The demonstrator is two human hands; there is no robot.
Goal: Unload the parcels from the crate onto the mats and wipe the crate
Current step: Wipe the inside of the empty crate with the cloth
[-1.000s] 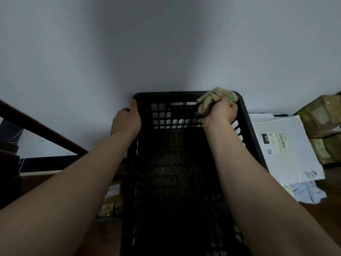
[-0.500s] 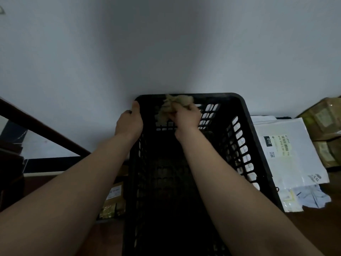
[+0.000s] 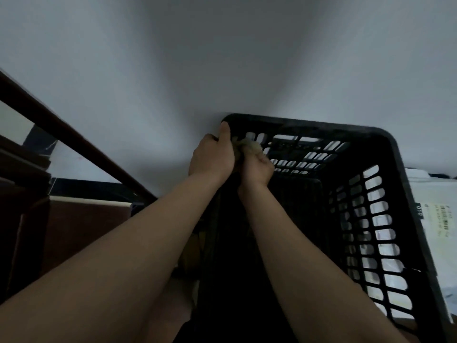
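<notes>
Black lattice crate (image 3: 371, 134) runs from frame centre down to 5 o'clock, far end against the pale wall (image 3: 222, 58); interior dark, no parcel shows inside, though the bottom is too dim to be sure.

Left hand (image 3: 212, 158) clamped on the far-left corner of the rim, thumb over the top edge; right hand (image 3: 257, 168) just beside it, closed round a bunched yellowish cloth (image 3: 249, 146) pressed to the inside of the far wall.

Handling, judged: crate is stiff moulded plastic, probably light for its bulk with nothing in it, so apt to slide or tip under a hard wipe; best held at the thick rim or the handle slot (image 3: 286, 137); cloth is soft and limp, likely to snag in the openings.

White parcel (image 3: 435, 194) lies outside the crate at 3 o'clock, flat; looks like slick, floppy mailer film; take by an edge.

Writing: black tag (image 3: 418, 211) reads roughly "OTO", turned sideways; the barcode label's print is too blurred to read.

Dark handrail (image 3: 74, 142) at 9 o'clock.
</notes>
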